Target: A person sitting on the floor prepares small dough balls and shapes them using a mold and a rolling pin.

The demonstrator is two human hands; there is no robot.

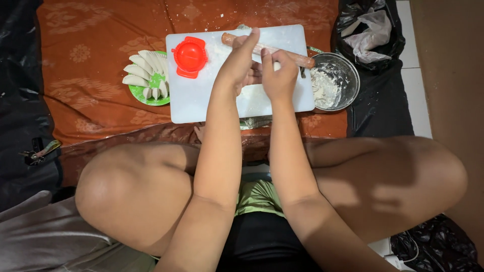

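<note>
Above the white rectangular plastic cutting board (201, 100), left hand (237, 63) and right hand (277, 75) pinch a small white dough piece (276, 65) between closed fingers; folded dumplings fill part of the green plate (143, 95), dough remains in the steel bowl (348, 70).

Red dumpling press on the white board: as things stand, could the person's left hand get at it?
Probably yes. The red dumpling press lies uncovered on the white cutting board, just to the left of the left hand; nothing lies between them. That hand is busy, though, working with the right hand.
</note>
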